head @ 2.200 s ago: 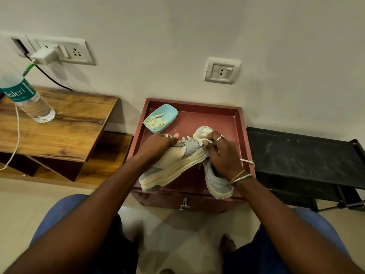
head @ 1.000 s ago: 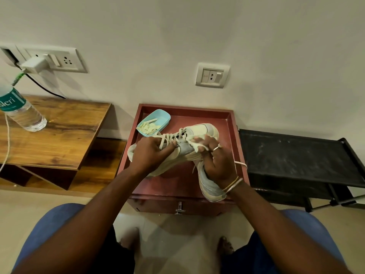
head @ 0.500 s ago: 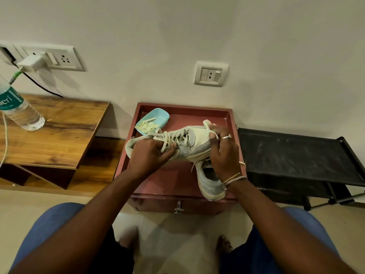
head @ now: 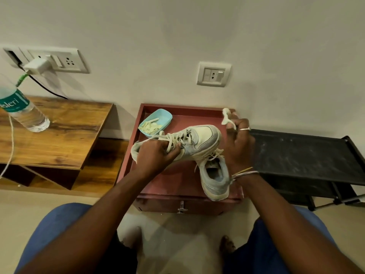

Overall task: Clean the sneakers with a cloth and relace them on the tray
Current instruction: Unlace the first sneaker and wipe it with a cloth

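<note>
My left hand (head: 156,153) grips a cream and pale-blue sneaker (head: 199,140) around its laced middle, holding it above the red tray (head: 177,178) with the toe pointing right. My right hand (head: 238,143) is just right of the toe, with a small whitish cloth (head: 226,116) wound around its raised fingers. The second sneaker (head: 216,177) lies on the tray's right side, opening up, its laces loose, partly under the held shoe.
A light-blue dish (head: 156,122) with pale strips sits at the tray's back left. A wooden table (head: 57,131) with a water bottle (head: 21,109) stands left, a black rack (head: 304,155) right. My knees are below the tray.
The held sneaker has been turned from sole-up to laces-up, toe to the right. My right hand has come off the toe and lifted to the right with the cloth.
</note>
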